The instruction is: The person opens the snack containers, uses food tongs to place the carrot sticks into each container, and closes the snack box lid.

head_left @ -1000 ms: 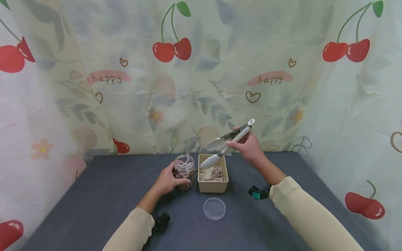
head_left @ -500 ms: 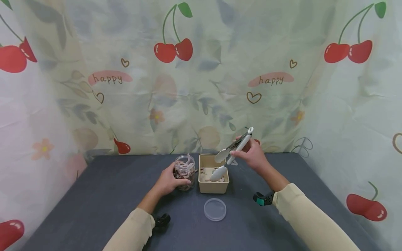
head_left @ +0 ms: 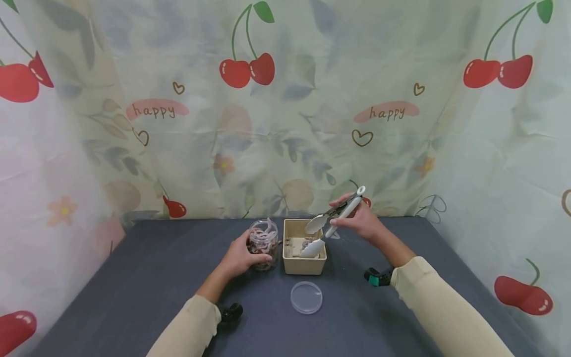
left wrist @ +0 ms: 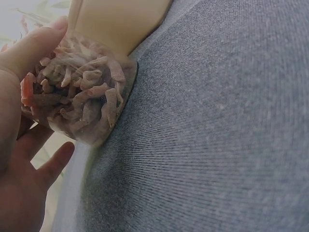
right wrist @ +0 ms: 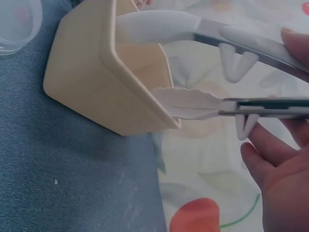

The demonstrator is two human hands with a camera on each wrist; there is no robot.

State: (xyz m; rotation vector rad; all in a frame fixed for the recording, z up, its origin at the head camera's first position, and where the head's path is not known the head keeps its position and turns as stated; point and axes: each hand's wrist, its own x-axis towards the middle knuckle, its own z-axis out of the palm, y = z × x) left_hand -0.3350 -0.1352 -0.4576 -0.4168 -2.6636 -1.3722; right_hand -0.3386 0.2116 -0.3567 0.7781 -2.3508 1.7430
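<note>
My left hand [head_left: 241,256] grips a clear jar [head_left: 264,253] around its side, thumb in front. Pinkish-brown strips [left wrist: 89,94], possibly dried meat, fill the jar to its open mouth. Beside it on the right stands a beige rectangular bin [head_left: 304,267] with more strips on its bottom. In my right hand [head_left: 365,224] are metal tongs [head_left: 344,214] with white grips and pale scalloped heads. The heads are spread apart and dip into the bin, seen close in the right wrist view. The tongs partly hide the strips in the bin.
A clear round lid [head_left: 306,297] lies on the dark grey tablecloth [head_left: 267,327] in front of the bin. A patterned curtain [head_left: 285,148] with cherries hangs behind the table's back edge and along both sides.
My right hand has come down and slightly right, bringing the tong heads from above the bin down into it. My left hand and the jar have stayed in place.
</note>
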